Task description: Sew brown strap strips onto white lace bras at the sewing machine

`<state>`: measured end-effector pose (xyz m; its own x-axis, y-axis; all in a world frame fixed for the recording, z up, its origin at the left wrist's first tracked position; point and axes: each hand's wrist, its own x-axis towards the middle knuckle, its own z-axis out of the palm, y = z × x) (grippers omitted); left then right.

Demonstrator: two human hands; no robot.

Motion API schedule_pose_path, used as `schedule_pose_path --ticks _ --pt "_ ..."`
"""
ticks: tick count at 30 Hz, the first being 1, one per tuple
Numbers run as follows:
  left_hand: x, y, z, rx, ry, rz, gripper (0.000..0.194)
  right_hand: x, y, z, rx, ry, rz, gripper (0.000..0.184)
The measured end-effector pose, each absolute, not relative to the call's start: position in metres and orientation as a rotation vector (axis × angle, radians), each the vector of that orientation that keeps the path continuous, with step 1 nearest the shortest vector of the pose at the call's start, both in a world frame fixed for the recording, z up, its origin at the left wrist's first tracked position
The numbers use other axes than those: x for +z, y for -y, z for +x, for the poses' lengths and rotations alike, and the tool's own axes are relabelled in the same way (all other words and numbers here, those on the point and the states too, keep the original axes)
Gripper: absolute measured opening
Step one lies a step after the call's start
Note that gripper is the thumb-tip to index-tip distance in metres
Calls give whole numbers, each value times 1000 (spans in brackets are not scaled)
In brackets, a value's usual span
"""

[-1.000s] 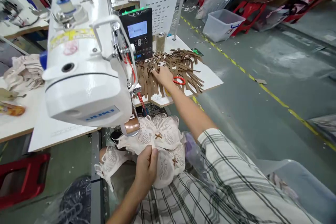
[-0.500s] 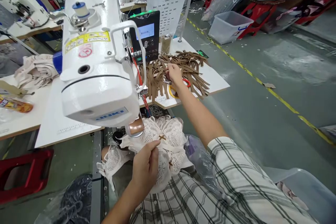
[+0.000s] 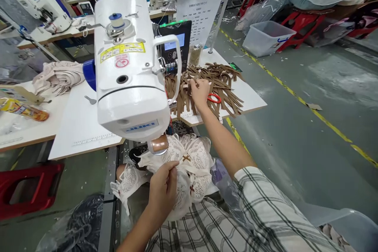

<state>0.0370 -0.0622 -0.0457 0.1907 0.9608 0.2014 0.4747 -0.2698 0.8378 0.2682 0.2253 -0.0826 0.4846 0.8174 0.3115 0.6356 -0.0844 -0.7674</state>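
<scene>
My left hand (image 3: 163, 187) is closed, with thumb and fingers pinching the edge of a white lace bra (image 3: 181, 193) on my lap. Small brown bows sit on the lace, and more lace cups lie around it. Over the sewing table, my right hand (image 3: 200, 91) has its fingers drawn together among a heap of brown fabric strips (image 3: 227, 86); what lies between the fingertips is too small to make out. A red scissor handle (image 3: 214, 98) shows just right of that wrist. The white sewing machine (image 3: 132, 86) stands left of my right hand, its head above the bra.
A control panel (image 3: 175, 45) stands behind the machine, beside a printed sheet (image 3: 201, 12). Folded beige fabric (image 3: 57, 76) and a snack packet (image 3: 25, 109) lie on the left table. A red stool (image 3: 29, 189) is at lower left; a clear plastic bin (image 3: 265, 39) is on the floor.
The view has shifted, so the machine and table appear farther right and slightly lower. My right hand now covers the yellow loop seen beside it before. My left hand keeps its hold on the bra.
</scene>
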Motion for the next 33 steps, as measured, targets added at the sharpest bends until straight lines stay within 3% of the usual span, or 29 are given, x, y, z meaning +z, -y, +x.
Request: schedule_pose_path --ticks 3,8,11,14,17,20,25,29,33 --pt "-43 58 33 988 -1345 1847 20 -68 -202 283 376 948 -1555 45" --pt "-37 53 28 997 -1348 1857 25 -47 -121 290 1333 578 -953 54" --pt "-31 51 24 986 -1390 1817 28 -43 -55 266 1787 541 -755 36" --pt "-25 49 26 874 -1321 1772 31 -40 -5 233 2043 463 -653 28" --pt "-22 48 36 595 -1136 1754 29 -31 11 209 2054 429 -591 24" --pt "-19 46 42 418 -1000 1589 29 -20 -3 207 1861 452 -642 20" --pt "-10 37 41 592 -899 1353 33 -18 -30 224 1582 631 -794 23" --pt "-1 29 50 790 -1039 1388 32 -30 -16 220 1785 857 -909 49" --pt "-4 22 49 783 -1135 1705 32 -39 -8 216 1830 924 -1062 34"
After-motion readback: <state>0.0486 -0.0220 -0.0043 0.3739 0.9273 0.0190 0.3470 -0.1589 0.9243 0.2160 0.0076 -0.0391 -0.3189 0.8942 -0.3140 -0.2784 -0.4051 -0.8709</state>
